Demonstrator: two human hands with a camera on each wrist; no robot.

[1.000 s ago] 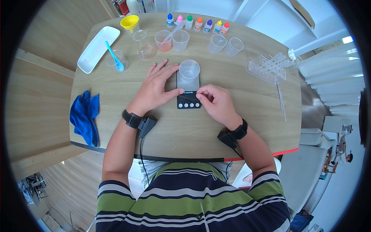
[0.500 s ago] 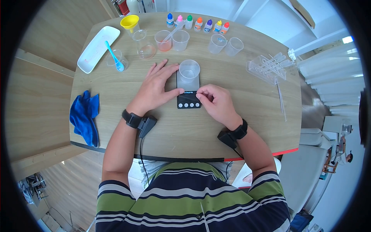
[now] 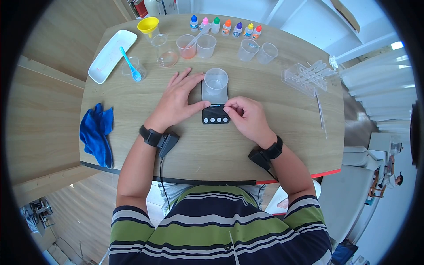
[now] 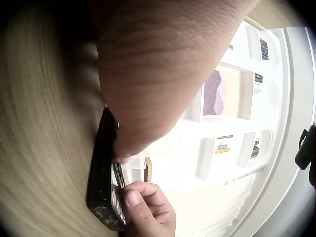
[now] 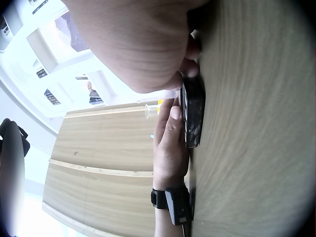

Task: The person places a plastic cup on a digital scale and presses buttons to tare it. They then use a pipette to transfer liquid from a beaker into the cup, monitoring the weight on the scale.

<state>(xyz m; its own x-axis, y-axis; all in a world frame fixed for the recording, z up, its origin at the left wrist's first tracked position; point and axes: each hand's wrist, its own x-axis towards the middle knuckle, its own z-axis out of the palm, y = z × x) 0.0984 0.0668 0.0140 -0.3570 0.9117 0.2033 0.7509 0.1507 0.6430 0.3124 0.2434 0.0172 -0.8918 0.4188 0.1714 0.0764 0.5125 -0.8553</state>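
A small black digital scale lies on the table in front of the person, its row of round white buttons nearest the body. On its grey pan stands a clear plastic cup, upright. The left hand lies along the scale's left side with fingers spread, and its thumb tip touches the edge by the display. On the opposite side the right hand has curled fingers, with thumb and forefinger pinching the scale's right edge near the display. In the left wrist view the right hand shows close to the buttons.
Small dropper bottles with coloured caps line the back. Before them stand plastic cups, one with pink liquid, a flask and a yellow funnel. Left are a white tray and blue cloth; right, a clear rack.
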